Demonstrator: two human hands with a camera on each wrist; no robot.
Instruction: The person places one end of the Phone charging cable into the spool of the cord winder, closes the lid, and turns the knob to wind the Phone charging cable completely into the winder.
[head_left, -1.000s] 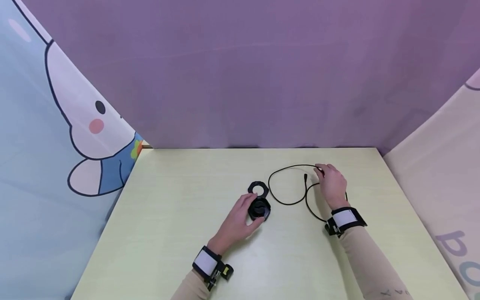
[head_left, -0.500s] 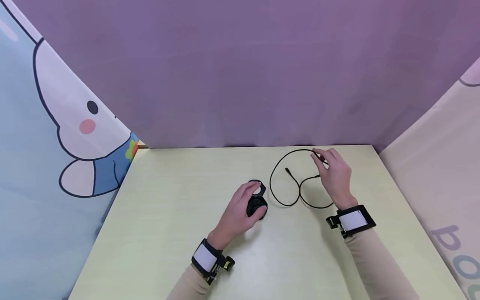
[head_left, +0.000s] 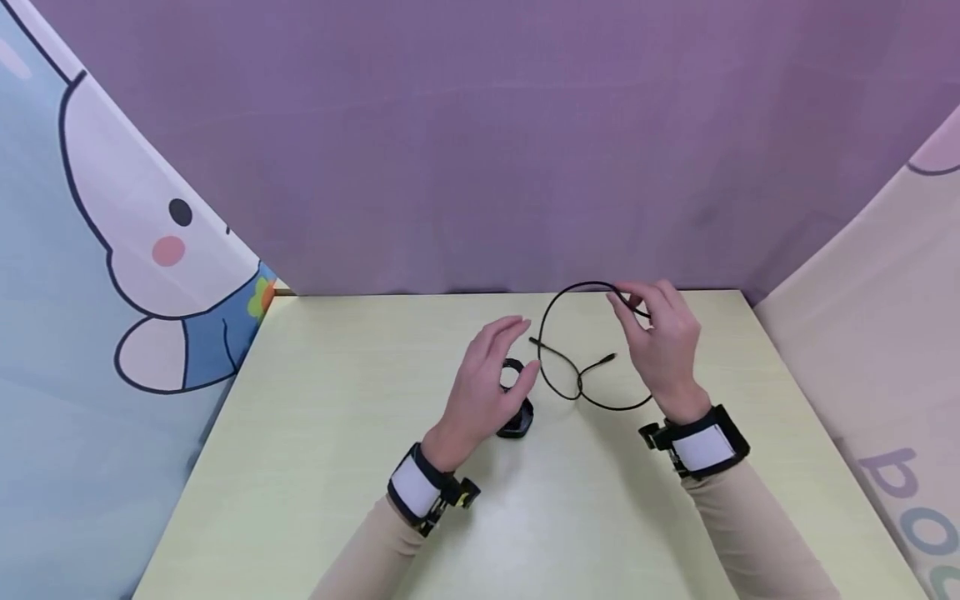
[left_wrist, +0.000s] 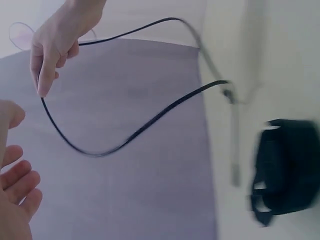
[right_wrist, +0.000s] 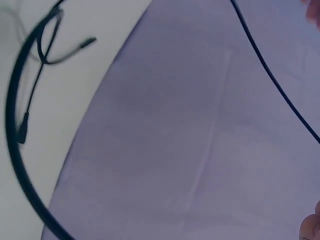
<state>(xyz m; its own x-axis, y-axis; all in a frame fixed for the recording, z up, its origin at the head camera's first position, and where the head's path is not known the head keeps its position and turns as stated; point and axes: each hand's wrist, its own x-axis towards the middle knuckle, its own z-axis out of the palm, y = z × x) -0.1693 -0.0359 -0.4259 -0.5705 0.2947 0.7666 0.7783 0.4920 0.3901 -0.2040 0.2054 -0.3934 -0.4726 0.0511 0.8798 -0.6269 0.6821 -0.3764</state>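
A thin black cable [head_left: 558, 387] with a small plug on each end hangs in loops from my right hand [head_left: 663, 346], which pinches it between thumb and fingers above the table's far right part. In the right wrist view, one plug [right_wrist: 23, 130] dangles at the left and the other plug [right_wrist: 88, 43] higher up. My left hand [head_left: 483, 387] is raised just left of the cable, fingers fairly straight, apart from it and holding nothing. Below that hand, partly hidden, lies a small black case [head_left: 516, 421] with a ring-shaped lid [head_left: 513, 365] flipped back. The left wrist view shows the case [left_wrist: 292, 165] blurred.
The pale table [head_left: 315, 467] ends at a purple cloth backdrop [head_left: 450, 167]. A blue cloth [head_left: 60, 375] with a cartoon print hangs at the left. Another light cloth [head_left: 885, 333] hangs at the right. Both wrists wear black straps with cameras.
My right hand has lifted the cable off the table and away from me; its loops now hang and the plugs have swung left. My left hand has come off the black case and risen towards the cable.
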